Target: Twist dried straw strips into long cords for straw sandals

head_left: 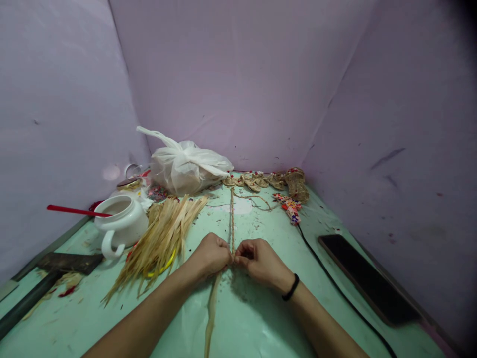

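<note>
A thin twisted cord [233, 219] of straw-coloured fibre runs straight from the back of the table to my hands. My left hand [213, 253] is closed on the cord's near end, fingers curled in. Right beside it, my right hand [257, 259] pinches the same spot between thumb and fingertips; a black band circles that wrist. Below the hands a flat, loose fibre strip [210, 318] trails toward me over the green table. To the left of my left hand lies a bundle of dry fibre strips [164, 233].
A white mug [124, 223] holding a red stick stands left, near a dark-handled tool with a flat blade [70, 262]. At the back sit a tied plastic bag [186, 166] and woven pieces [257, 181]. A phone [367, 278] and black cable [328, 276] lie right.
</note>
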Demonstrator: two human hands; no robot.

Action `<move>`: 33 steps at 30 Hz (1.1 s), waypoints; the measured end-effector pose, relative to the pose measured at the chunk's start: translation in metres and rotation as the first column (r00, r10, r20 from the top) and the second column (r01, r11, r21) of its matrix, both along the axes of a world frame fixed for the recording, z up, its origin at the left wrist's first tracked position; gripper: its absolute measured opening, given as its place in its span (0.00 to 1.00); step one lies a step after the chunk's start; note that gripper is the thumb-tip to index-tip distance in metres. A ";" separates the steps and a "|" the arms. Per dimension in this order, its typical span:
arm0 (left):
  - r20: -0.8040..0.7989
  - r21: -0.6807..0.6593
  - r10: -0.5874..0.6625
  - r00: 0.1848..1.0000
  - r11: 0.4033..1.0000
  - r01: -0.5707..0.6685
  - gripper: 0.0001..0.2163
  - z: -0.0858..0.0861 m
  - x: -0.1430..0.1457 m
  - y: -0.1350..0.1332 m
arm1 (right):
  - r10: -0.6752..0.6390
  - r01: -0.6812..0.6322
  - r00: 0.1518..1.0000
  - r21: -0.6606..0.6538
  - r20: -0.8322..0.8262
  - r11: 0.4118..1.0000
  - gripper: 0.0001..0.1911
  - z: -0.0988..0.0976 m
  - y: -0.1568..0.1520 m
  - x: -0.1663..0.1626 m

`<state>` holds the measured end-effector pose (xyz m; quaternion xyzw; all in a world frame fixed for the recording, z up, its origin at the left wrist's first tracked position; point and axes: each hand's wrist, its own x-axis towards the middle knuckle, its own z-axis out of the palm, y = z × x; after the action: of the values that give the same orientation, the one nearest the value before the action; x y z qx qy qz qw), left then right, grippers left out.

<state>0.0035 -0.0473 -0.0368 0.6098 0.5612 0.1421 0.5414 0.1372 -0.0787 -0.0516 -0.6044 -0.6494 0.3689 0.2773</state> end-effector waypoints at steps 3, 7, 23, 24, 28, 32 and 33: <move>-0.036 0.004 -0.005 0.999 1.000 0.005 0.04 -0.002 0.000 -0.001 | -0.041 0.031 0.983 0.057 0.181 0.998 0.07 0.009 -0.007 -0.003; -0.057 -0.014 0.007 0.998 1.000 -0.008 0.06 -0.003 0.000 -0.004 | -0.067 0.069 0.965 0.004 0.254 0.998 0.08 0.014 -0.013 -0.010; 0.136 -0.032 -0.092 0.986 0.995 0.097 0.03 -0.001 -0.009 0.002 | -0.192 0.148 0.935 -0.166 -0.299 0.975 0.04 0.009 -0.004 0.004; 0.152 -0.046 -0.091 0.984 0.994 0.099 0.03 0.000 -0.009 0.002 | -0.229 0.143 0.887 -0.234 -0.402 0.962 0.05 0.011 -0.004 0.002; 0.202 -0.067 -0.102 0.974 0.991 0.118 0.03 0.001 -0.008 0.001 | -0.269 -0.019 0.770 -0.442 -0.579 0.897 0.05 0.015 -0.007 -0.013; 0.172 -0.010 -0.156 0.973 0.987 0.160 0.02 -0.003 -0.011 0.003 | -0.233 0.033 0.855 -0.400 -0.463 0.916 0.03 0.005 -0.005 -0.015; 0.139 0.015 -0.181 0.974 0.983 0.181 0.02 -0.004 -0.012 0.004 | -0.213 0.041 0.872 -0.368 -0.440 0.929 0.04 0.002 -0.004 -0.013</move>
<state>-0.0083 -0.0429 -0.0407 0.6475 0.4639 0.1354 0.5892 0.1238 -0.0825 -0.0496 -0.5772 -0.4448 0.5942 0.3405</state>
